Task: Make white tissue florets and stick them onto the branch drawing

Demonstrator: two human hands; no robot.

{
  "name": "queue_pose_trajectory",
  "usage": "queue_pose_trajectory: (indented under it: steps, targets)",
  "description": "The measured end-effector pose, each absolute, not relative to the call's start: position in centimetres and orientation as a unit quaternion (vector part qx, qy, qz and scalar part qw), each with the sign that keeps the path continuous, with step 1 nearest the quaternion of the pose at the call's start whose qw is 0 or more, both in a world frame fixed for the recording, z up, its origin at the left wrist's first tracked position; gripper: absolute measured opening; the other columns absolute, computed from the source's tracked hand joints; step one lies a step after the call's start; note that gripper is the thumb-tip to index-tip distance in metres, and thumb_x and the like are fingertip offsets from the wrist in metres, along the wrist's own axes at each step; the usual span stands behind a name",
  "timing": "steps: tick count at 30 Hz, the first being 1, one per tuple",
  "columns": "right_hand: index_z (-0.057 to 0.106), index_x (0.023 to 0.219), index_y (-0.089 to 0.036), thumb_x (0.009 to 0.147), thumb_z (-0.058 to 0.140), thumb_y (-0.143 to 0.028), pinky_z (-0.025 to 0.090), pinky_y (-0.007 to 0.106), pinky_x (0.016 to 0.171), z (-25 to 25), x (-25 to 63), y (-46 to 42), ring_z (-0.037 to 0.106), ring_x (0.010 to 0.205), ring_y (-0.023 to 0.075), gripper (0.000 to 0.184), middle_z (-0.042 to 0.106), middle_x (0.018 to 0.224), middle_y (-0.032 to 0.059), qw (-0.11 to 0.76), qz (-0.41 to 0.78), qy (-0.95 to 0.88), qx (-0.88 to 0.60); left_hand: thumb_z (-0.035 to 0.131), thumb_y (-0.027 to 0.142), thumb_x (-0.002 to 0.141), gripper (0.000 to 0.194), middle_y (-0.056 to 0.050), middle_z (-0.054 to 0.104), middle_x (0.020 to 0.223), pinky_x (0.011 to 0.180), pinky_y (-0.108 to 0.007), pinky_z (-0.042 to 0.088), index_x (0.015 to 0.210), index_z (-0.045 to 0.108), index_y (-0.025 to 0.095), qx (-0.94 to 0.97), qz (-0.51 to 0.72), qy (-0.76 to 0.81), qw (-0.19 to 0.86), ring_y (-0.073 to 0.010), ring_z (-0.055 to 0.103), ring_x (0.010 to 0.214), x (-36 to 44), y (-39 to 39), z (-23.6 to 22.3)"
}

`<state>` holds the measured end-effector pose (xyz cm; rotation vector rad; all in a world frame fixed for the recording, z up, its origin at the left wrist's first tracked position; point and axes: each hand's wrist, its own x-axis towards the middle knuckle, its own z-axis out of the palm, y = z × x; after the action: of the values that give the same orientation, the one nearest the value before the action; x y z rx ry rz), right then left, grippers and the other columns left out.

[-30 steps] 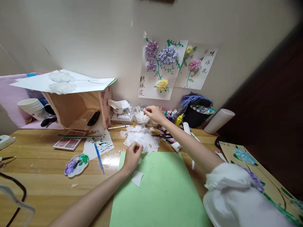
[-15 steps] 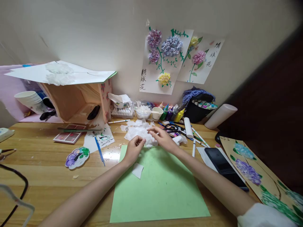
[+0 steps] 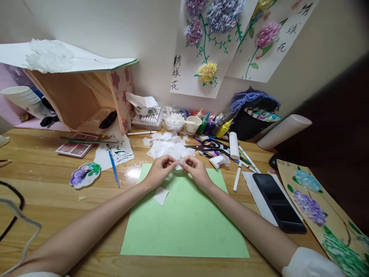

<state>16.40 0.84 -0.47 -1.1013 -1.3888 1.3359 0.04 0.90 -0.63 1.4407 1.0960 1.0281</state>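
Observation:
Both of my hands meet above the far edge of a green sheet of paper [image 3: 184, 227]. My left hand [image 3: 160, 171] and my right hand [image 3: 198, 172] are closed in pinches, fingertips nearly touching, with a small white paper piece [image 3: 179, 165] between them. Fingers partly cover that piece. Just beyond lies a pile of torn white paper scraps [image 3: 165, 148]. One loose white scrap [image 3: 160, 195] rests on the green sheet near my left wrist.
Behind the pile stand a clear bowl of white bits [image 3: 173, 124], a paper cup [image 3: 193, 125] and paint bottles [image 3: 211, 125]. Black scissors [image 3: 209, 145] lie among markers. A phone [image 3: 278, 202] is at right; a paint palette [image 3: 85, 175] and blue brushes [image 3: 113, 167] are at left.
My right hand has come back from the bowl area to my left hand, and both now pinch the white paper piece. The view has tilted down and moved closer.

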Motion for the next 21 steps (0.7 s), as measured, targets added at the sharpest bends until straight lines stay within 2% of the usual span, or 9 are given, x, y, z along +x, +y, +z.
queue_pose_trajectory:
  steps: [8, 11, 16, 21]
  targets:
    - [0.056, 0.07, -0.017, 0.069, 0.066, -0.048, 0.035, 0.023, 0.05, -0.61, 16.55, 0.87, 0.043, 0.053, 0.0097, 0.032, 0.05, 0.06, -0.0027, 0.449, 0.518, -0.555, -0.472, 0.052, 0.044, 0.08, 0.029, 0.001, 0.052, 0.064, 0.054, -0.022, 0.034, 0.074, 0.057, 0.016, 0.619, 0.402, 0.469, 0.485, -0.0102, 0.044, 0.058, 0.05, 0.81, -0.33]
    - [0.055, 0.067, -0.018, 0.068, 0.067, -0.048, 0.036, 0.023, 0.05, -0.56, 16.54, 0.83, 0.043, 0.053, 0.0095, 0.033, 0.05, 0.059, -0.0028, 0.449, 0.516, -0.561, -0.467, 0.055, 0.043, 0.078, 0.028, 0.002, 0.05, 0.064, 0.052, -0.022, 0.031, 0.074, 0.056, 0.016, 0.639, 0.387, 0.469, 0.472, -0.0099, 0.041, 0.058, 0.1, 0.62, -0.08]
    - [0.057, 0.07, -0.018, 0.076, 0.058, -0.048, 0.04, 0.024, 0.052, -0.58, 16.59, 0.82, 0.047, 0.054, 0.0105, 0.031, 0.06, 0.064, 0.0003, 0.434, 0.543, -0.569, -0.44, 0.053, 0.042, 0.079, 0.027, 0.004, 0.042, 0.059, 0.049, -0.021, 0.028, 0.069, 0.05, 0.017, 0.61, 0.423, 0.5, 0.447, -0.0088, 0.035, 0.053, 0.11, 0.53, -0.14]
    - [0.058, 0.07, -0.018, 0.075, 0.06, -0.044, 0.04, 0.024, 0.053, -0.67, 16.61, 0.82, 0.048, 0.054, 0.0101, 0.027, 0.062, 0.066, 0.0008, 0.437, 0.537, -0.573, -0.439, 0.054, 0.041, 0.078, 0.027, 0.005, 0.038, 0.056, 0.048, -0.021, 0.027, 0.066, 0.046, 0.018, 0.612, 0.424, 0.509, 0.433, -0.0082, 0.033, 0.051, 0.01, 0.59, -0.19]
